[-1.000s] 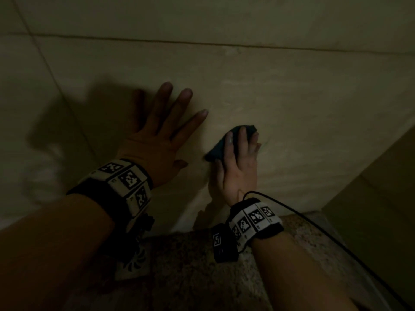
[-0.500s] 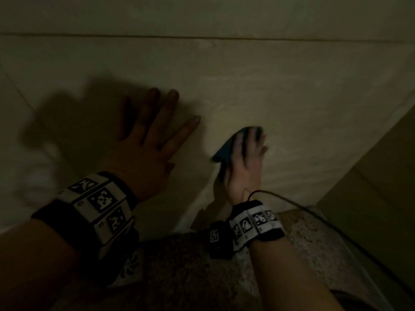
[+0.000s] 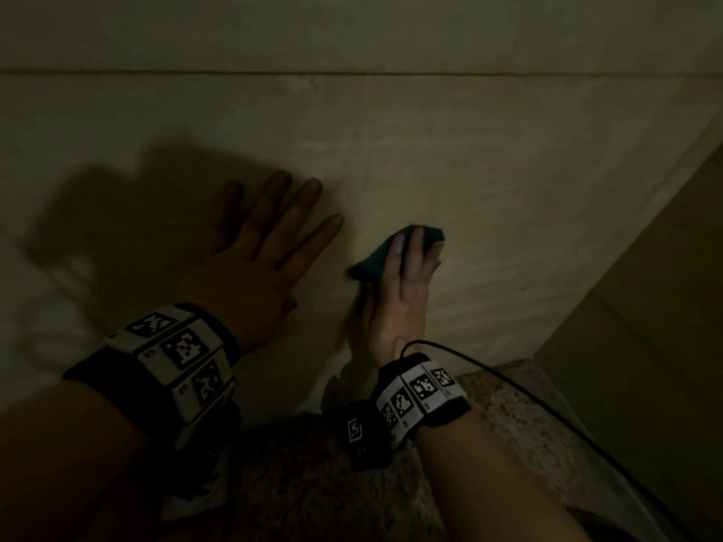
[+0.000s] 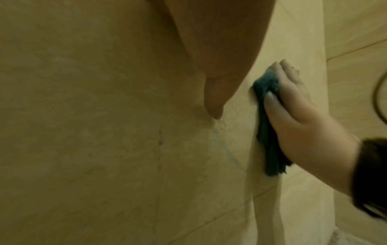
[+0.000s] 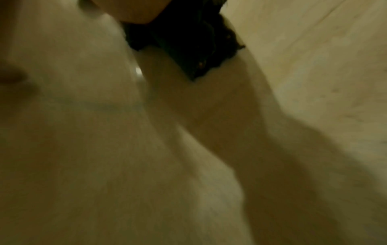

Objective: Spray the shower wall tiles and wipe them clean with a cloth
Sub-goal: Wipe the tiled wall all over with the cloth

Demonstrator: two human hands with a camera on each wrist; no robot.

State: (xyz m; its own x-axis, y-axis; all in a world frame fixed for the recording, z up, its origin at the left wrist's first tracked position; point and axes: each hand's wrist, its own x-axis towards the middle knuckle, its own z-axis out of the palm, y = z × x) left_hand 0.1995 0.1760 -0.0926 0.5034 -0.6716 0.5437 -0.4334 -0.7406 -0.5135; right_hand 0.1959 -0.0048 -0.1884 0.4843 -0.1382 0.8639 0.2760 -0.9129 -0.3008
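Note:
My left hand [image 3: 258, 260] lies flat on the beige shower wall tile [image 3: 508, 170], fingers spread and straight, holding nothing. To its right, my right hand [image 3: 407, 275] presses a dark teal cloth [image 3: 371, 260] against the same tile with straight fingers. In the left wrist view the cloth [image 4: 268, 140] hangs bunched under the right hand [image 4: 293, 112], whose thumb lies on it. The right wrist view is blurred; only the dark cloth [image 5: 184, 41] and wall show. No spray bottle is in view.
A horizontal grout line [image 3: 352, 73] runs above both hands. Below them lies a speckled stone ledge [image 3: 313, 483]. A black cable [image 3: 547, 408] trails from my right wrist band. A second tiled wall [image 3: 645, 346] meets this one at the right.
My right hand has rubbed the cloth a short way across the tile, staying near the same spot. My left hand remains flat on the wall.

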